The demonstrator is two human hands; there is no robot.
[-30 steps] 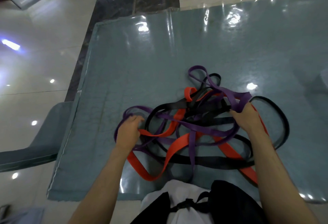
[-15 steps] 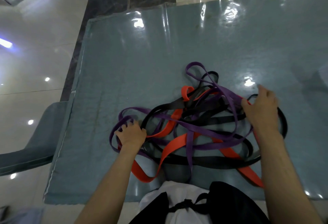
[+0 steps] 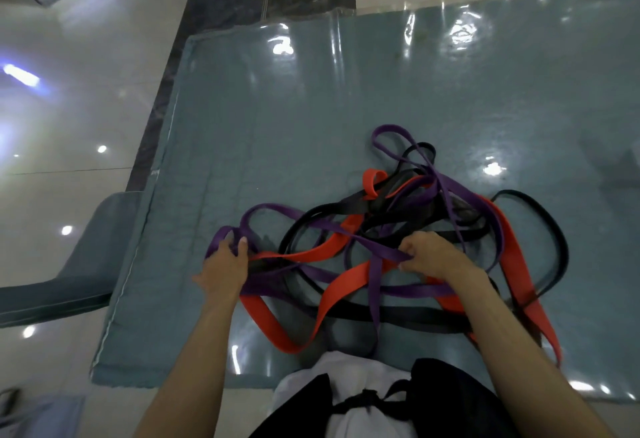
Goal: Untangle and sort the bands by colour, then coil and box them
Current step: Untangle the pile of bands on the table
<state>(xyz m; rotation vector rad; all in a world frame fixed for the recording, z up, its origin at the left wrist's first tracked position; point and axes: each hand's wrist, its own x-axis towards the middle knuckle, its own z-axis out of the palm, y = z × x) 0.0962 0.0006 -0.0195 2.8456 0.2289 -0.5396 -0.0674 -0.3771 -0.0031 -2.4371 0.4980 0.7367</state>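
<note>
purple, red and black bands (image 3: 398, 250) lie knotted together on the near part of the blue-grey mat (image 3: 277, 132). left hand (image 3: 223, 269) curls its fingers round a purple loop at the heap's left edge, while right hand (image 3: 431, 255) pinches a purple strand near the middle, likely to draw that colour free of the rest first.
</note>
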